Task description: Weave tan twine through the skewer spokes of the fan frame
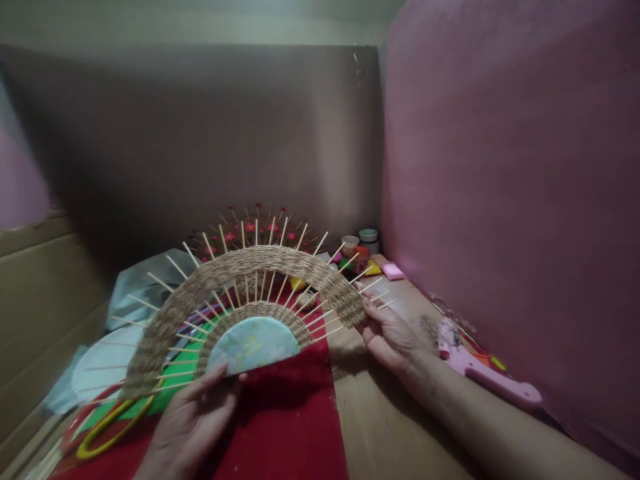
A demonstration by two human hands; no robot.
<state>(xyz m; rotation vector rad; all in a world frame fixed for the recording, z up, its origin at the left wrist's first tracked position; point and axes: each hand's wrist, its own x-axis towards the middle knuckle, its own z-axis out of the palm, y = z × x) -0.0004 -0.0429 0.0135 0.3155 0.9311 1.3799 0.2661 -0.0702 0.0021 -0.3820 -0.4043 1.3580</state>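
A half-round woven fan frame (265, 257) with thin wooden sticks radiating outward is held up above the table. At its lower middle is a pale blue patterned half-disc (254, 343), bordered by a woven band. My left hand (197, 413) grips the bottom edge of that half-disc, thumb in front and fingers partly behind. With my right hand (387, 333) I pinch the right end of the outer woven band and its sticks; some fingertips are hidden behind it.
Red cloth (300, 427) and green material (185, 363) lie beneath. A pink glue gun (490, 377) rests at the right by the pink wall. Behind are a flower-decorated fan (250, 229) and small containers (369, 237). Yellow handles (107, 433) lie at the left.
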